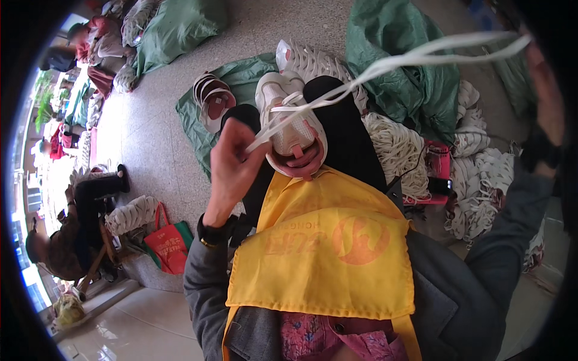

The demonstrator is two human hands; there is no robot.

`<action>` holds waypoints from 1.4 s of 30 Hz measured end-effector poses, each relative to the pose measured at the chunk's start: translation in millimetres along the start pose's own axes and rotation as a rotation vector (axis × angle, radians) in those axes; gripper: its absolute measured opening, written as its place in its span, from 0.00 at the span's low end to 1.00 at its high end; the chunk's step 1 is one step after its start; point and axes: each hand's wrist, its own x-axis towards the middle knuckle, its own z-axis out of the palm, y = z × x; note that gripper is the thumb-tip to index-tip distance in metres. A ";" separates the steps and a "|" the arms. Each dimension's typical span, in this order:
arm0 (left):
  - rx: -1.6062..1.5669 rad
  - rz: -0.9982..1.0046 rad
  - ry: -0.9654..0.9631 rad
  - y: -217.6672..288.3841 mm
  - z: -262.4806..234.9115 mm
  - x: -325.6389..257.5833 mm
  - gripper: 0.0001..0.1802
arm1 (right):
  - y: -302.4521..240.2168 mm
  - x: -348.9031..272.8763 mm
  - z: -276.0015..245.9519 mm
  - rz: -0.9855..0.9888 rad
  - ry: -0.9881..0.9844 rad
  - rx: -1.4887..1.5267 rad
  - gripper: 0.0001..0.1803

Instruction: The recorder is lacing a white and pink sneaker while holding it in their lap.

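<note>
At frame centre, shoe [292, 129] sat on the lap above the apron [325, 253], toe toward upper frame. Left hand [232, 159] was nearer, just lower left of it, grip pinched shut on white lace [415, 57]. Lace ran taut to upper right, right hand [545, 90]; that grip couldn't be made out. Shoe white, pink lining.
</note>
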 end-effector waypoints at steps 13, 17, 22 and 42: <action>0.650 -0.325 0.286 -110.4 -131.3 -86.5 0.10 | 105.4 -57.3 267.0 0.374 -0.503 -0.051 0.10; 0.601 -0.120 0.184 -101.2 -108.4 -61.1 0.08 | 94.9 -51.9 344.0 0.183 -0.511 -0.175 0.09; 0.213 -0.044 0.111 -54.8 -26.9 -0.5 0.05 | 98.1 -55.9 380.2 -0.203 -0.489 -0.207 0.07; 0.449 0.305 0.091 -68.5 30.9 68.1 0.06 | 105.6 -31.1 403.7 -0.235 -0.477 -0.224 0.08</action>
